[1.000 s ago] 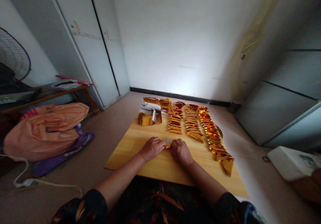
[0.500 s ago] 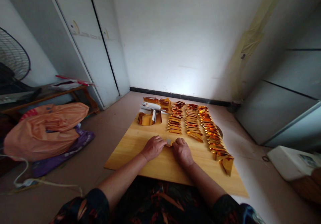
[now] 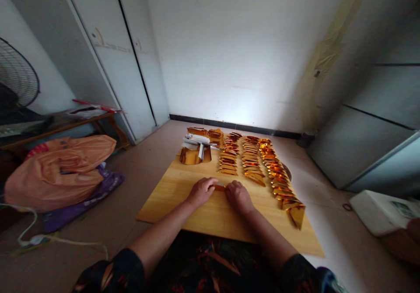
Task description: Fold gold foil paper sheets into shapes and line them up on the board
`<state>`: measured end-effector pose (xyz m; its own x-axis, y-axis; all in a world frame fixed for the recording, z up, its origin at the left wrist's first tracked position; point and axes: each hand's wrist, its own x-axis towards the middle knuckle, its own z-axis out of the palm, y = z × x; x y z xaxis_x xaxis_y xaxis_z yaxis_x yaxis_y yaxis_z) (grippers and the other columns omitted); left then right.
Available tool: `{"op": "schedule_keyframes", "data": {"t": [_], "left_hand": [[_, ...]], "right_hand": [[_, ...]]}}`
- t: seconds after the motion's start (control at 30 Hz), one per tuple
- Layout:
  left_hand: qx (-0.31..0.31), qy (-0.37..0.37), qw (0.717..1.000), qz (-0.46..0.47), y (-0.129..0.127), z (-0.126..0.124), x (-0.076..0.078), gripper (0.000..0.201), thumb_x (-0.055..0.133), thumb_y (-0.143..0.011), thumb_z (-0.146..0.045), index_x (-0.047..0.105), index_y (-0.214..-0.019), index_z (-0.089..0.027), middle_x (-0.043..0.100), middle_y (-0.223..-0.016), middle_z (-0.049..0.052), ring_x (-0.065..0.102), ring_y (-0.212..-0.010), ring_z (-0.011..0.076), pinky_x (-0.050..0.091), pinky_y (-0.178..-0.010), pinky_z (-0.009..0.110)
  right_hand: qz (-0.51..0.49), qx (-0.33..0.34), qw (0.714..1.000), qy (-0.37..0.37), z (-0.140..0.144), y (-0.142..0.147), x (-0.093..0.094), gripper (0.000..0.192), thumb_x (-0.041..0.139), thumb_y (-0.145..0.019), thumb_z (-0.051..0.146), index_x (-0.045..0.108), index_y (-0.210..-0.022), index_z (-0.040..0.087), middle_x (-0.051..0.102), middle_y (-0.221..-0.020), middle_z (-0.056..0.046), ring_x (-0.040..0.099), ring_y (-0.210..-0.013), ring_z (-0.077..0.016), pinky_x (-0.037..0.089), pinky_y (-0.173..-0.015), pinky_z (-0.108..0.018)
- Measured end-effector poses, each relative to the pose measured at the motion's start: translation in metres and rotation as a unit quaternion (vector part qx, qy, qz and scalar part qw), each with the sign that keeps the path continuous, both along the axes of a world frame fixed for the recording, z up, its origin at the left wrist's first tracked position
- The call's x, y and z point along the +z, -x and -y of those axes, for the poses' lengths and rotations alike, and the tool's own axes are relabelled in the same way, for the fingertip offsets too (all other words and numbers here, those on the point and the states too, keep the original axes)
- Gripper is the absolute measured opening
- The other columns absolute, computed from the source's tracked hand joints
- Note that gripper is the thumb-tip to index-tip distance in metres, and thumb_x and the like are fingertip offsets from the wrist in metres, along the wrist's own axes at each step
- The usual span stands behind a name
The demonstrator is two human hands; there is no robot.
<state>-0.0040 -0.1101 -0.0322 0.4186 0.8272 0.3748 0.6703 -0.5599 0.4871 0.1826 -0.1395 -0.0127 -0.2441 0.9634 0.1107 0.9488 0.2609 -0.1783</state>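
Between my two hands, low over the wooden board, is a small piece of gold foil paper, its gold side showing with a pale strip along the top. My left hand pinches its left end, fingers closed. At the other end my right hand grips it with bent fingers. Beyond my hands lie rows of folded gold foil papers, the middle row and the right row overlapping like scales. Loose gold sheets and white paper strips are piled at the far left.
On the left floor lie an orange bag, a purple bag and a white cable. A fan stands behind by a low wooden bench. To the right are a grey cabinet and a white box.
The paper between my hands has turned or folded: its greyish face showed before, now a narrow gold band does. Both hands have barely shifted.
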Motion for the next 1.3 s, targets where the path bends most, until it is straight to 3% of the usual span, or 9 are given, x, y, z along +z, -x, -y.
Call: {"op": "schedule_keyframes", "data": {"t": [0.2,0.47,0.8,1.0,1.17,1.3], "left_hand": [[0.005,0.030,0.999,0.020,-0.004,-0.006,-0.003,0.040,0.049,-0.077,-0.004,0.057,-0.111,-0.022,0.068,-0.103,0.002,0.062,-0.093,0.0146,0.049,-0.086,0.030],[0.070,0.058,0.996,-0.012,-0.009,-0.006,0.002,0.036,0.053,-0.079,-0.008,0.058,-0.111,-0.022,0.068,-0.085,0.001,0.063,-0.081,0.0147,0.048,-0.077,0.029],[0.073,0.041,0.996,-0.013,-0.008,-0.004,0.001,0.035,0.054,-0.077,-0.006,0.059,-0.109,-0.022,0.068,-0.086,0.001,0.063,-0.082,0.0145,0.048,-0.078,0.029],[0.077,0.054,0.995,-0.015,-0.009,-0.004,0.002,0.034,0.056,-0.078,-0.007,0.060,-0.109,-0.021,0.068,-0.088,0.002,0.063,-0.082,0.0150,0.047,-0.079,0.028],[0.086,0.070,0.994,-0.020,-0.010,-0.003,0.006,0.035,0.056,-0.078,-0.007,0.060,-0.110,-0.021,0.069,-0.088,0.003,0.062,-0.083,0.0156,0.045,-0.079,0.027],[0.099,0.074,0.992,-0.026,-0.012,-0.001,0.008,0.034,0.056,-0.079,-0.008,0.060,-0.110,-0.021,0.068,-0.089,0.002,0.062,-0.085,0.0157,0.044,-0.081,0.028]], "right_hand": [[0.032,-0.030,0.999,0.032,-0.002,0.001,0.005,0.021,0.041,-0.094,0.020,0.061,-0.099,0.019,0.063,-0.096,-0.007,0.060,-0.089,-0.0166,0.041,-0.074,-0.025],[0.011,-0.074,0.997,0.036,-0.001,0.006,0.010,0.020,0.043,-0.092,0.022,0.063,-0.094,0.019,0.064,-0.097,-0.008,0.060,-0.091,-0.0183,0.039,-0.071,-0.026],[-0.022,-0.103,0.993,0.048,-0.003,0.005,0.010,0.015,0.049,-0.087,0.020,0.062,-0.093,0.019,0.067,-0.094,-0.006,0.062,-0.088,-0.0173,0.038,-0.071,-0.025],[0.025,-0.084,0.989,0.117,-0.012,0.005,0.023,0.021,0.046,-0.087,0.022,0.064,-0.097,0.018,0.068,-0.099,-0.010,0.064,-0.089,-0.0194,0.041,-0.069,-0.025],[-0.010,-0.070,0.982,0.174,-0.022,0.002,0.030,0.022,0.049,-0.084,0.023,0.066,-0.097,0.017,0.068,-0.103,-0.013,0.063,-0.095,-0.0217,0.043,-0.071,-0.025],[-0.042,-0.058,0.974,0.215,-0.029,-0.002,0.029,0.022,0.048,-0.084,0.021,0.069,-0.088,0.014,0.071,-0.086,-0.011,0.066,-0.071,-0.0158,0.043,-0.062,-0.021]]}}
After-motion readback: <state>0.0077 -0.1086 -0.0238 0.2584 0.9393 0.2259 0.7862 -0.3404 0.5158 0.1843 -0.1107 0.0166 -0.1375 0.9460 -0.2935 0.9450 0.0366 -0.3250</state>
